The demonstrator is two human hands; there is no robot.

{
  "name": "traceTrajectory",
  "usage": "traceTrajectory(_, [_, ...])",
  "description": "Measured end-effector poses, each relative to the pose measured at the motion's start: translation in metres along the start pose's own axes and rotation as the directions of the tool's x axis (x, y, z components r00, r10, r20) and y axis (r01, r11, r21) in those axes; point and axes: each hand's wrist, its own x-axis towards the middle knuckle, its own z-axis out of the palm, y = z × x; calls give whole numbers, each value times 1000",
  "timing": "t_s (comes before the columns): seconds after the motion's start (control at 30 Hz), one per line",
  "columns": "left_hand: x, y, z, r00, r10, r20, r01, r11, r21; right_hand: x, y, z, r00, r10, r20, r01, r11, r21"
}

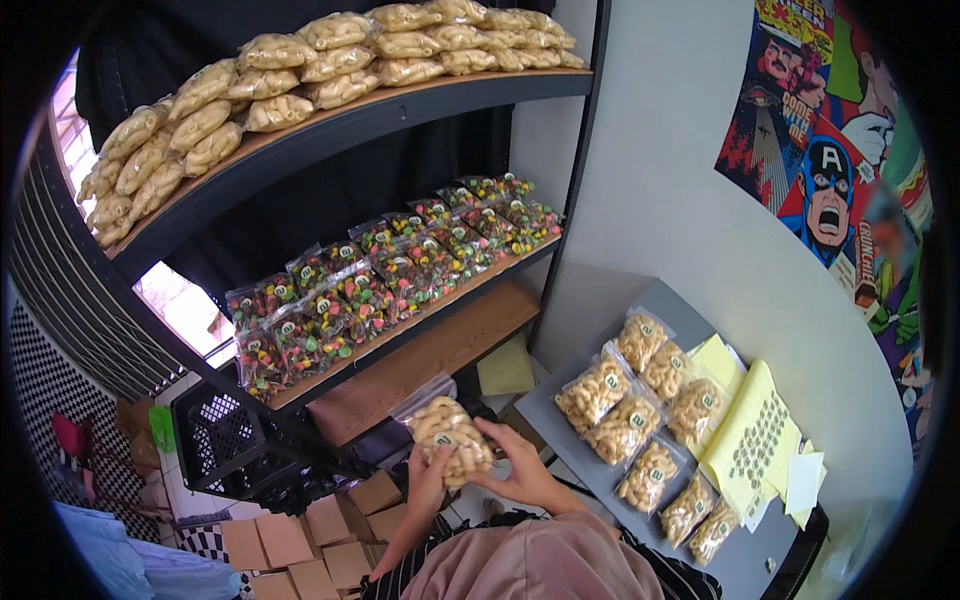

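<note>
Between my two hands is a clear zip bag of pale curled snacks (450, 428), with a small round label on its front. My left hand (425, 487) grips its lower left side. My right hand (522, 472) holds its right edge, fingers near the top and thumb lower down. To the right, several similar labelled bags (622, 428) lie on a grey table (562, 412). Next to them a yellow sheet of round stickers (762, 440) curls up at its edge.
A dark shelf rack stands ahead. Its upper shelf (400, 100) carries stacked bags of pale snacks; its middle shelf (480, 285) carries bags of colourful sweets. Below are a bare wooden shelf (350, 405), a black crate (215, 430) and brown cardboard pieces (285, 540) on the floor.
</note>
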Motion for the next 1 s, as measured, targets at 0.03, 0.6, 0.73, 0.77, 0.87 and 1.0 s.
traceTrajectory(0.03, [5,1,0,999,-10,-33,8,998,-58,6,-2,-4,997,-78,29,77,997,6])
traceTrajectory(0.6, [36,16,-29,980,87,-179,-102,992,-75,52,58,42,988,131,87,-150,953,262])
traceTrajectory(0.73, [56,19,-51,983,89,-163,-97,994,-43,66,72,56,968,227,110,-252,899,359])
traceTrajectory(0.77, [59,20,-55,984,74,-163,-83,995,-47,67,84,61,976,202,79,-217,913,346])
traceTrajectory(0.87, [59,24,-74,983,18,-183,-40,992,-119,75,89,68,963,226,147,-264,904,335])
traceTrajectory(1.0, [53,21,-94,954,-21,-299,4,998,-59,69,89,87,955,144,260,-206,951,230])
